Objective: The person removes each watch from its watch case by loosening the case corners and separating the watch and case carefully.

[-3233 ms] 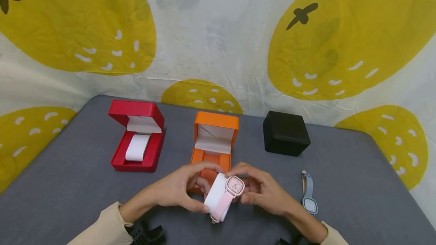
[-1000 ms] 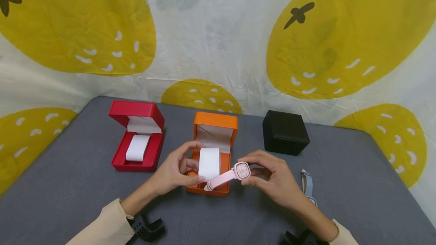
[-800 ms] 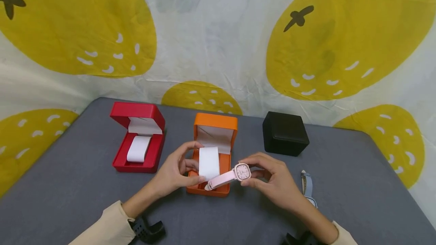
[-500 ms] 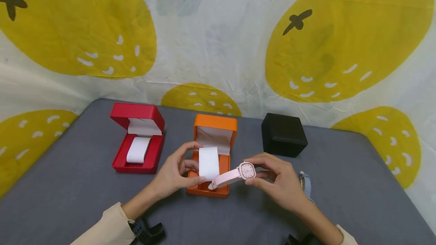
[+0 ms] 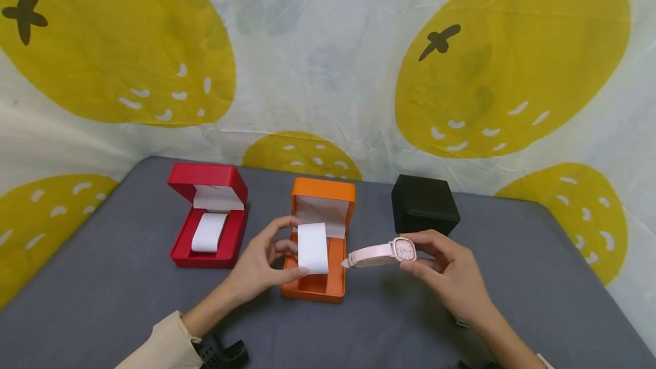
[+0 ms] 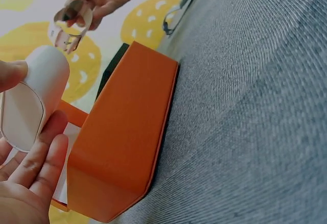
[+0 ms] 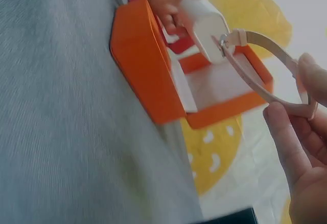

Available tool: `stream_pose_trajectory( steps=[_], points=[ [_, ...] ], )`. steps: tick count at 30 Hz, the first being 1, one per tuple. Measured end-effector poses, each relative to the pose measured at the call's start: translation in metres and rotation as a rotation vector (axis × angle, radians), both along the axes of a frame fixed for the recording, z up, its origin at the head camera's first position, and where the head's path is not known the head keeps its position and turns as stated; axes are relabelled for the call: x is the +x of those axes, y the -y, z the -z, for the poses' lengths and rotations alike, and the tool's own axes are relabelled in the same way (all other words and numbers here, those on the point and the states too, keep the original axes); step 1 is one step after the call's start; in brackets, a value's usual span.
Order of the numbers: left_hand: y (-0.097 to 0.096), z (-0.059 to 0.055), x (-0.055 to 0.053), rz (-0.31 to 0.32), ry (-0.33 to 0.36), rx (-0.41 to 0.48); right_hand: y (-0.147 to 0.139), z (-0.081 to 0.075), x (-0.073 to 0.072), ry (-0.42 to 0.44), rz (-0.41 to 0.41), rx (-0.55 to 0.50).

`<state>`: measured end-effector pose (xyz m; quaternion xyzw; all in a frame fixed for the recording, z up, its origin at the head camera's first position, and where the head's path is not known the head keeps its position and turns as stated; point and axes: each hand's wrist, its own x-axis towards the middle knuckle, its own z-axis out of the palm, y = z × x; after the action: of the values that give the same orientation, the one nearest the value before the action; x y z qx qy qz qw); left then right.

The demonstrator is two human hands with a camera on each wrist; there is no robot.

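A white watch cushion [image 5: 312,248] is held by my left hand [image 5: 258,263], thumb at its lower edge and fingers behind its far side. It overlaps the open orange watch box [image 5: 335,269], whose base shows orange inside. To the right, my right hand [image 5: 453,272] pinches a pink wristwatch [image 5: 376,253] by its square case, the strap pointing left toward the cushion. From the right wrist view, the strap [image 7: 249,78] forms a buckled loop. The left wrist view shows the bare cushion [image 6: 51,73] above the orange box [image 6: 122,127], apart from the watch.
A red watch box [image 5: 179,255] stands open at left with its own white cushion [image 5: 209,232]. At back right sits a closed black box [image 5: 426,204]. The blue watch [image 5: 462,322] lies on the grey table [image 5: 102,300], mostly hidden by my right arm.
The pink watch has come off the cushion and moved right with my right hand. My left hand has shifted the cushion up and left, over the orange box.
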<state>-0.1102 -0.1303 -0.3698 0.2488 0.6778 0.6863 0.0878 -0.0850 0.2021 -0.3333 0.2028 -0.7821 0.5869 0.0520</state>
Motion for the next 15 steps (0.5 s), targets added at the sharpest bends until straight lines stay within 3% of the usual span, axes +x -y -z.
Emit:
stream_pose_trajectory(
  steps=[6,15],
  points=[
    [-0.002,0.001,0.002,-0.007,0.003,-0.039,-0.026,-0.001,0.010,-0.002,0.216,0.113],
    [-0.004,0.001,0.004,-0.034,-0.100,-0.077,-0.060,-0.001,0.023,0.024,0.468,0.256]
  ],
)
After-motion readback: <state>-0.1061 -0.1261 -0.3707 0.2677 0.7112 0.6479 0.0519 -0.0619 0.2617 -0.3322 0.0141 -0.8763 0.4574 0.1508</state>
